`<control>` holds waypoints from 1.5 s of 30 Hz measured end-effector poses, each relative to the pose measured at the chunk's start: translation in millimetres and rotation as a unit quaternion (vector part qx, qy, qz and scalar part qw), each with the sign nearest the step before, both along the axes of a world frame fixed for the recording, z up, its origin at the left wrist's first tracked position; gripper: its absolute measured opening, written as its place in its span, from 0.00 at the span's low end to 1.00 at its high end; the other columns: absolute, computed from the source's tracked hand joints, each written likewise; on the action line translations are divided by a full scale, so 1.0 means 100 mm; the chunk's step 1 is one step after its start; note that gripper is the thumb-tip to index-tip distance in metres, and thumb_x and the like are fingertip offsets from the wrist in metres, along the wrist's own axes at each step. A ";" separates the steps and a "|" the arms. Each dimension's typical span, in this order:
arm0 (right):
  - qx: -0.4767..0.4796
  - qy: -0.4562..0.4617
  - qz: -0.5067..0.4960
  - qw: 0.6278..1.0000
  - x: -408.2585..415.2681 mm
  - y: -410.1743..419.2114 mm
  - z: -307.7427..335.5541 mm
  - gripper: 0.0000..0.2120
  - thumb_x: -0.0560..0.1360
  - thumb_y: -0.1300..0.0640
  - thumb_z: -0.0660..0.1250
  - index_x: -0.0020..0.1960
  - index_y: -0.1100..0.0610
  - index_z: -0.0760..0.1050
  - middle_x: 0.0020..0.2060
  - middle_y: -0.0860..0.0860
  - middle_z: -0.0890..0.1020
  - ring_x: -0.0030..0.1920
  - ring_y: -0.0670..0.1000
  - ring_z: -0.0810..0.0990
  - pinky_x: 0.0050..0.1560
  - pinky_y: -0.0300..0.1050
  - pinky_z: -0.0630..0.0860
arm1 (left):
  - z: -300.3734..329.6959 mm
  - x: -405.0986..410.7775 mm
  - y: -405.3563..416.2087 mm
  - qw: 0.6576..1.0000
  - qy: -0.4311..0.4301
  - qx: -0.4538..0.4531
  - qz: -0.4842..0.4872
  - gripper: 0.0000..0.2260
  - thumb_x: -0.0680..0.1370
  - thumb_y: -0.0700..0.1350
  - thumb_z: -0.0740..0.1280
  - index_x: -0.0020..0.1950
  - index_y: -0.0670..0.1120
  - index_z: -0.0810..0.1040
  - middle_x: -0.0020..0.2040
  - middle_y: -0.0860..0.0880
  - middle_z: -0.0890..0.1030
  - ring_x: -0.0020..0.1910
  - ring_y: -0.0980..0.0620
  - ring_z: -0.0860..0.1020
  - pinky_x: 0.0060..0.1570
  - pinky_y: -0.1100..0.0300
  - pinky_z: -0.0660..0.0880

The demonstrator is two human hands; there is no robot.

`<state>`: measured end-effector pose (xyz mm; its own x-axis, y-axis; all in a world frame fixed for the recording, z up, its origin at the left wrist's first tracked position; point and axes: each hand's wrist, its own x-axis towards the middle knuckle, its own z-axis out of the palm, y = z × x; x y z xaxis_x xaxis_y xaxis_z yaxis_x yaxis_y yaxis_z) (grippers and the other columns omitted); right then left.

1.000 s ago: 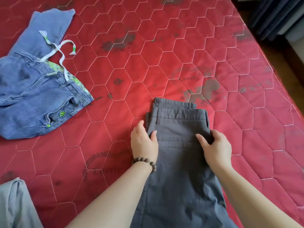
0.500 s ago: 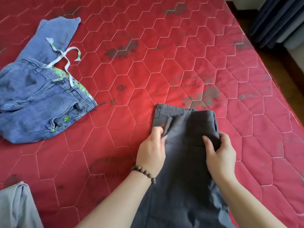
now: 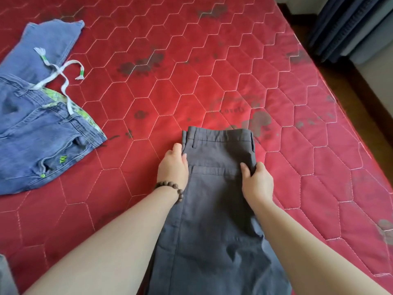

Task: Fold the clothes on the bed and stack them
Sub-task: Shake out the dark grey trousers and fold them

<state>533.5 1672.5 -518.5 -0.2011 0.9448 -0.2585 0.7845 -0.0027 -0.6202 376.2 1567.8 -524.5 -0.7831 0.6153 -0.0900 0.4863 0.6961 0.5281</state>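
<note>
Low in the middle of the frame lay the grey trousers (image 3: 214,199), folded lengthwise into one narrow strip. Their long axis ran from the bottom edge of the picture up toward the centre, and the waistband end, with its belt loop, pointed away from me toward the upper part of the frame; the legs ran down out of view at the bottom. They lay flat on the red quilted bed (image 3: 234,67).

I had my left hand (image 3: 173,167) at the left edge of the trousers just below the waistband, fingers curled round that edge and thumb on top of the cloth. A brown bead bracelet (image 3: 170,189) sat on that wrist. My right hand (image 3: 256,182) gripped the right edge at about the same height, thumb lying on the fabric and fingers wrapped round the side.

At the left of the frame, well apart from the trousers, lay the blue jeans (image 3: 36,133), unfolded, with a white drawstring (image 3: 60,76) trailing over them onto the bed. A bit of pale grey cloth (image 3: 6,277) showed at the lower left corner. Dark curtains (image 3: 348,24) hung at the upper right.
</note>
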 end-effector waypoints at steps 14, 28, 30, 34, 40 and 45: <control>0.259 -0.211 0.344 0.877 0.24 -0.51 -0.39 0.29 0.79 0.44 0.52 0.76 0.57 0.60 0.75 0.52 0.62 0.76 0.52 0.56 0.74 0.59 0.48 | -0.30 0.33 -0.35 0.945 0.175 -0.140 -0.237 0.29 0.79 0.58 0.45 0.78 0.49 0.55 0.78 0.48 0.56 0.77 0.48 0.52 0.75 0.47 0.50; 0.188 -0.211 0.338 0.898 1.29 -2.02 -0.29 0.31 0.78 0.45 0.53 0.77 0.59 0.57 0.77 0.54 0.58 0.77 0.52 0.52 0.74 0.62 0.49 | -0.18 1.46 -2.00 0.919 0.159 -0.154 -0.327 0.29 0.78 0.53 0.54 0.77 0.44 0.58 0.78 0.45 0.57 0.77 0.48 0.53 0.73 0.44 0.54; 0.175 -0.237 0.288 0.911 1.46 -2.08 -0.28 0.34 0.78 0.41 0.51 0.77 0.59 0.54 0.77 0.54 0.56 0.77 0.53 0.50 0.75 0.61 0.46 | -0.18 1.46 -2.20 0.925 0.147 -0.158 -0.312 0.30 0.77 0.55 0.55 0.77 0.45 0.58 0.78 0.46 0.56 0.77 0.47 0.52 0.73 0.44 0.54; 0.124 -0.264 0.203 0.935 1.74 -2.25 -0.28 0.35 0.78 0.39 0.47 0.78 0.59 0.52 0.78 0.54 0.54 0.78 0.53 0.49 0.75 0.61 0.46 | -0.16 1.50 -2.45 0.931 0.127 -0.179 -0.291 0.32 0.76 0.57 0.54 0.78 0.46 0.56 0.78 0.46 0.54 0.77 0.47 0.52 0.73 0.44 0.54; 0.128 -0.261 0.295 0.910 1.99 -2.72 -0.18 0.33 0.78 0.40 0.51 0.78 0.55 0.54 0.77 0.54 0.54 0.78 0.56 0.49 0.74 0.64 0.48 | -0.13 1.67 -2.92 0.914 0.122 -0.172 -0.348 0.33 0.75 0.62 0.57 0.78 0.54 0.55 0.79 0.45 0.51 0.78 0.44 0.48 0.73 0.41 0.52; 0.118 -0.266 0.350 0.890 2.35 -3.09 -0.13 0.32 0.79 0.37 0.49 0.78 0.49 0.51 0.78 0.53 0.51 0.78 0.57 0.45 0.74 0.62 0.50 | -0.12 1.91 -3.29 0.908 0.122 -0.162 -0.367 0.33 0.75 0.63 0.57 0.78 0.56 0.54 0.79 0.45 0.51 0.77 0.43 0.49 0.72 0.39 0.53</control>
